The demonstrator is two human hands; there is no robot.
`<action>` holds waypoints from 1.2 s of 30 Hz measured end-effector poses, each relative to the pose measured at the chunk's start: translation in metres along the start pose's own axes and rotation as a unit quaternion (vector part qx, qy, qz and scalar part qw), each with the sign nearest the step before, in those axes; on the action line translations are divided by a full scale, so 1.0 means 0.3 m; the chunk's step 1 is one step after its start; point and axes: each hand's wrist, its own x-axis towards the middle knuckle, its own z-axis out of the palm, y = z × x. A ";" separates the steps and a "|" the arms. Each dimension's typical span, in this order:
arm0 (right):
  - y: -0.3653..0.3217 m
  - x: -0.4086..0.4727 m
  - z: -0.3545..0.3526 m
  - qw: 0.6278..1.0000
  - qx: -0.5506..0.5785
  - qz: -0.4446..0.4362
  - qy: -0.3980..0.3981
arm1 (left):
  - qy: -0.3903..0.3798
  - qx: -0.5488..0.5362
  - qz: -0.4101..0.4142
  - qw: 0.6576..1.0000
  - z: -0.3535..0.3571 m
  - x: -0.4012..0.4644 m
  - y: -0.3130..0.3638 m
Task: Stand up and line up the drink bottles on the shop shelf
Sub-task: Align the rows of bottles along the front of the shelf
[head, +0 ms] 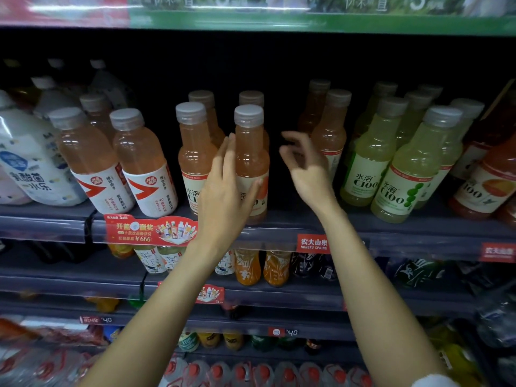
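Note:
On the dark shelf [279, 227] stand rows of pink-orange drink bottles with grey caps. My left hand [226, 191] lies with straight fingers against the left side of the front upright bottle [251, 152], thumb at its label. A second front bottle [192, 157] stands just left of my hand. My right hand [304, 166] hovers with loosely curled fingers in the dark gap right of that bottle, holding nothing. Behind it stands another pink bottle [331, 132], set further back. Two leaning pink bottles with red-arrow labels [139, 163] are at the left.
Green-yellow C100 bottles [407, 169] fill the right of the shelf, orange ones [491, 180] at the far right. A large white bottle [30, 163] leans at the far left. Lower shelves hold tea and juice bottles [248, 265]. A red promo tag [150, 230] hangs on the shelf edge.

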 end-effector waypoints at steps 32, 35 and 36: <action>-0.039 -0.095 -0.242 0.997 -0.063 0.008 -0.051 | -0.053 -0.171 -0.042 0.983 0.188 -0.048 0.203; -0.042 -0.094 -0.229 0.997 -0.045 0.005 -0.062 | -0.035 -0.145 -0.036 0.988 0.180 -0.057 0.199; -0.044 -0.092 -0.224 0.997 -0.043 0.004 -0.065 | -0.028 -0.136 -0.038 0.990 0.176 -0.058 0.200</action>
